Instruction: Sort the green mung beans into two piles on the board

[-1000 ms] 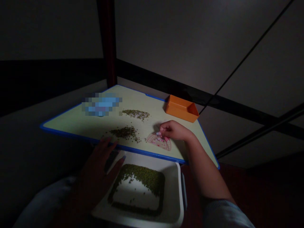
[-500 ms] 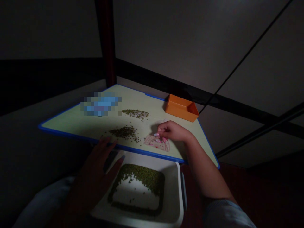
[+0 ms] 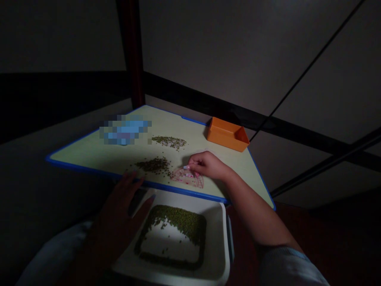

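Now, in the head view, the pink semicircular protractor (image 3: 187,180) lies farther left than in the earlier frame, and the right hand (image 3: 211,165) has travelled with it. Its left tip now reaches the loose beans at the right fringe of the near bean pile (image 3: 154,164), where a small gap shows half a second ago; this brings its edge into working reach of them, I judge. The right grip is narrow, thumb and fingers closed on the protractor's upper part, which is on the desk (image 3: 196,137). The left hand (image 3: 119,206) has a wide grip, fingers spread at the near edge of the desk and over the side of the white tub (image 3: 220,234), with nothing visible in it, though the light is dim. Otherwise little differs: the far bean patch (image 3: 169,141), the orange box (image 3: 223,139) at the back right, the blurred blue item (image 3: 127,130) at the left and the green beans (image 3: 189,222) inside the tub look unchanged, apart from a slight shift of the whole view.
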Motion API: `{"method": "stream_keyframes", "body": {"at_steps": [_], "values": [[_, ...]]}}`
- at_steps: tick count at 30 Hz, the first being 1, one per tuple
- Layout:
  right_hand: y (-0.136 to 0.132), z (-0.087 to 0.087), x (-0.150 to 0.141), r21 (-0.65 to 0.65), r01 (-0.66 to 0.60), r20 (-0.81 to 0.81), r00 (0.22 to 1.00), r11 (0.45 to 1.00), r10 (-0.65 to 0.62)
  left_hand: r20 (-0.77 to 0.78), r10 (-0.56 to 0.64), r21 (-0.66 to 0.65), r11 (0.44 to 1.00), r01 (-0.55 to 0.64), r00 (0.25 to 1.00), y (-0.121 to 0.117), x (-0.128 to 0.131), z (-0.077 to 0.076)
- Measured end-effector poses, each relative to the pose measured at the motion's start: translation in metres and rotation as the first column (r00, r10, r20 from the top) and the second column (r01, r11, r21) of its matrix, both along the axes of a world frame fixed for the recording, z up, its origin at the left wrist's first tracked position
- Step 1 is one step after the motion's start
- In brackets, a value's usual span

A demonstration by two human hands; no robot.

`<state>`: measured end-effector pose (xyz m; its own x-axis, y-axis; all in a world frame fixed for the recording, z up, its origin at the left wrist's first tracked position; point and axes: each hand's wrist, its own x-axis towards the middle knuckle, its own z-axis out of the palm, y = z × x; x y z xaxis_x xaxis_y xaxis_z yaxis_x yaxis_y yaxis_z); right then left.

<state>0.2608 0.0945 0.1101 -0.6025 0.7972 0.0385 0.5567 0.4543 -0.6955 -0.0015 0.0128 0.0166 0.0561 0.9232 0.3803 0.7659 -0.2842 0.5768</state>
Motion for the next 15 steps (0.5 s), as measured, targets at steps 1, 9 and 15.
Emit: {"method": "stream_keyframes", "body": {"at_steps": [1, 9, 15], "values": [[-0.0001, -0.0008, -0.001, 0.006, 0.001, -0.011, 1.0, 1.0, -0.001, -0.001, -0.001, 0.002, 1.0, 0.001, 1.0, 0.0001, -0.0002, -0.0006], [0.0009, -0.0072, -0.0081, 0.039, -0.012, -0.044, 0.999, 0.999, 0.014, -0.005, -0.001, -0.007, 1.0, 0.001, 1.0, -0.0014, 0.0008, 0.0027], [0.0037, -0.0106, -0.0091, 0.006, -0.026, -0.019, 0.999, 1.0, 0.026, -0.002, 0.001, -0.005, 1.0, -0.001, 1.0, -0.0011, 0.0005, 0.0032]]}}
